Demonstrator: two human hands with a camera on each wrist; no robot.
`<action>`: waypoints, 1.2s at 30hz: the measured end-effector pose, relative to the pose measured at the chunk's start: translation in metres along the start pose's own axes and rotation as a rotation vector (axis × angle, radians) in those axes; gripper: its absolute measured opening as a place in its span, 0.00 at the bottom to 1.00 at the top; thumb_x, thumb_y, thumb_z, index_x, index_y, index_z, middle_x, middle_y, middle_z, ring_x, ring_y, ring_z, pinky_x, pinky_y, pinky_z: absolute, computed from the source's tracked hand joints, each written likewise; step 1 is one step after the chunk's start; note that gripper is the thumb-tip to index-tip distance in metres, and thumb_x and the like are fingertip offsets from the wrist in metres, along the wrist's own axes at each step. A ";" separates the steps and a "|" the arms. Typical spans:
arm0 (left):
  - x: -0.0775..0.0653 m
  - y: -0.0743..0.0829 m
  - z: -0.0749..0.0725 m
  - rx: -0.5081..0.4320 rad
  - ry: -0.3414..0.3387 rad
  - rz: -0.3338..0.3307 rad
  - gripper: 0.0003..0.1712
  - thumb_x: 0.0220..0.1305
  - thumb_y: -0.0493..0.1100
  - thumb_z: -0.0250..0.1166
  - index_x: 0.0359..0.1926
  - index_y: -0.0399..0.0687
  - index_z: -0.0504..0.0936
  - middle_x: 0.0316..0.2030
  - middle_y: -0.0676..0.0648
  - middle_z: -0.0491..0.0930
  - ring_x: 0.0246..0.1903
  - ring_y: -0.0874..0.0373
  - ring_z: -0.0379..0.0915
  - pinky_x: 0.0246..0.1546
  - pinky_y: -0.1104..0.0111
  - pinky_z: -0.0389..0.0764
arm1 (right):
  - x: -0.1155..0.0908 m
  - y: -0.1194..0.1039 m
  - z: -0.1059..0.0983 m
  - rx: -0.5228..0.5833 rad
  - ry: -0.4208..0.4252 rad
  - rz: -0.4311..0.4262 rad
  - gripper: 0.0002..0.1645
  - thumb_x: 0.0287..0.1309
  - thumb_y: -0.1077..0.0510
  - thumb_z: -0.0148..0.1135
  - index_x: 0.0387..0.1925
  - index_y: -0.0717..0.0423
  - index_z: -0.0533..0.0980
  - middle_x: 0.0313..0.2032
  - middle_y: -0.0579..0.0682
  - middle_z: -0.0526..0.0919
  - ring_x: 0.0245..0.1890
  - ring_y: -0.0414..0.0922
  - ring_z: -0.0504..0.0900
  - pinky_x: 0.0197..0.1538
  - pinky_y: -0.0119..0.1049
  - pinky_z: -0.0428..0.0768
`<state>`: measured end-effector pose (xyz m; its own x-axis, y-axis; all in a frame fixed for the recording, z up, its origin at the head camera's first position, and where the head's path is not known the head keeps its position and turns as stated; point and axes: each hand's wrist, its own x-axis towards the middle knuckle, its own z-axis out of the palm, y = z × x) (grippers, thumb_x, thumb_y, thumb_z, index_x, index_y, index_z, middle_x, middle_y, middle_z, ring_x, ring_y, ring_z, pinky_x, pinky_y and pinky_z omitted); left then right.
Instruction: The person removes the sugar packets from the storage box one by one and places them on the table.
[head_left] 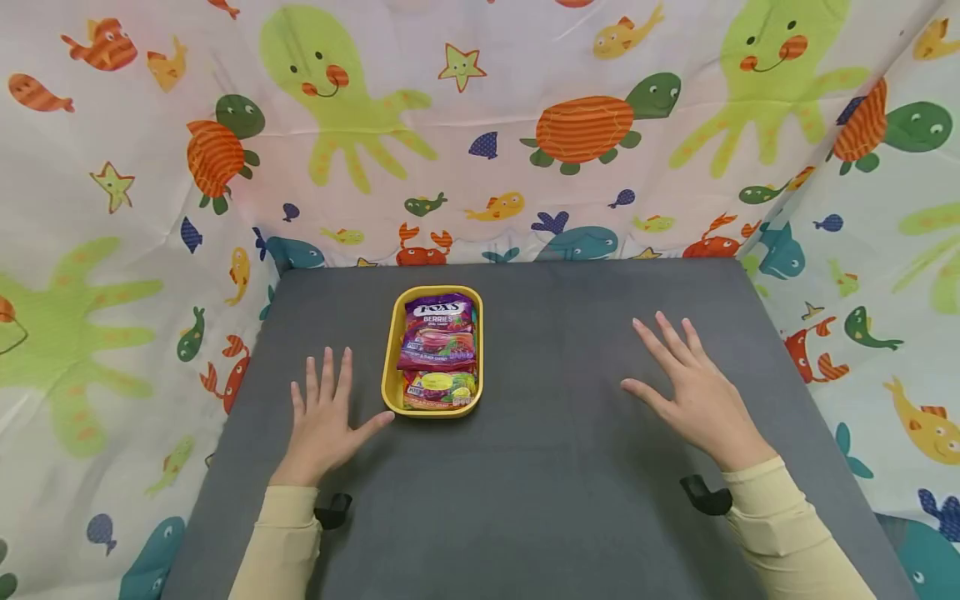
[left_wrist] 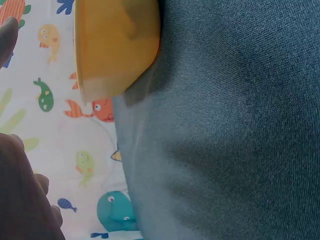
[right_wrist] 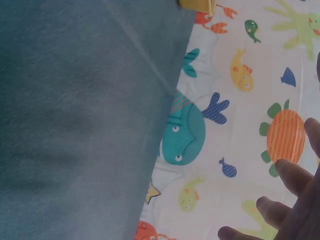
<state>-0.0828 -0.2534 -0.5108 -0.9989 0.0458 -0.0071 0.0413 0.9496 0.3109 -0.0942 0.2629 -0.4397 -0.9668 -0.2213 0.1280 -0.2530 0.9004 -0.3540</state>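
A yellow tray (head_left: 386, 367) with raised sides stands on the grey table, left of centre. Inside it lie purple candy bags (head_left: 438, 333) marked Fox's Berries, with a red and yellow candy bag (head_left: 438, 389) at the near end. My left hand (head_left: 321, 429) is spread over the table just left of the tray, its thumb tip overlapping the tray's near corner in the head view. Far to the right, my right hand (head_left: 697, 396) hovers with fingers spread and holds nothing. The left wrist view shows the yellow tray's side wall (left_wrist: 117, 45) beyond the thumb.
The grey table (head_left: 555, 500) reaches back to a white curtain (head_left: 465, 167) printed with sea animals, which also hangs along the left and right sides. A black strap piece (head_left: 332, 511) sits at the left wrist, another black piece (head_left: 705, 495) at the right.
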 end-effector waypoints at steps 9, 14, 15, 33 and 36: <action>0.005 -0.002 0.006 -0.029 -0.038 -0.033 0.71 0.53 0.85 0.55 0.80 0.60 0.26 0.81 0.42 0.28 0.77 0.40 0.11 0.71 0.33 0.24 | 0.017 -0.014 0.002 -0.001 -0.015 -0.036 0.53 0.62 0.31 0.62 0.80 0.27 0.45 0.81 0.47 0.45 0.80 0.60 0.43 0.50 0.71 0.78; 0.009 -0.002 0.010 -0.067 -0.069 -0.046 0.70 0.53 0.84 0.56 0.80 0.61 0.26 0.81 0.43 0.28 0.78 0.40 0.12 0.71 0.33 0.26 | 0.024 -0.021 0.004 0.052 -0.042 -0.030 0.54 0.62 0.30 0.61 0.80 0.29 0.45 0.81 0.47 0.45 0.80 0.59 0.45 0.46 0.68 0.81; 0.010 -0.002 0.012 -0.074 -0.076 -0.049 0.70 0.54 0.83 0.56 0.80 0.61 0.26 0.81 0.44 0.29 0.78 0.40 0.12 0.72 0.33 0.26 | 0.026 -0.022 0.004 0.063 -0.048 -0.028 0.55 0.61 0.29 0.61 0.80 0.30 0.45 0.81 0.46 0.45 0.80 0.58 0.45 0.49 0.69 0.80; 0.018 0.001 0.027 -0.125 -0.133 -0.067 0.69 0.54 0.81 0.59 0.81 0.62 0.28 0.81 0.42 0.35 0.79 0.34 0.24 0.72 0.31 0.35 | 0.050 -0.043 0.015 0.163 -0.062 -0.095 0.58 0.61 0.32 0.64 0.79 0.56 0.52 0.78 0.56 0.55 0.79 0.58 0.52 0.71 0.66 0.61; 0.019 0.002 0.028 -0.146 -0.127 -0.064 0.69 0.55 0.79 0.61 0.81 0.62 0.28 0.81 0.42 0.35 0.79 0.36 0.25 0.73 0.33 0.36 | 0.053 -0.047 0.017 0.178 -0.063 -0.101 0.57 0.61 0.32 0.64 0.79 0.57 0.54 0.78 0.56 0.57 0.78 0.58 0.55 0.71 0.64 0.62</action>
<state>-0.1007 -0.2418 -0.5370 -0.9883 0.0343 -0.1484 -0.0350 0.8971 0.4405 -0.1341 0.2022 -0.4323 -0.9353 -0.3347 0.1149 -0.3455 0.7937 -0.5007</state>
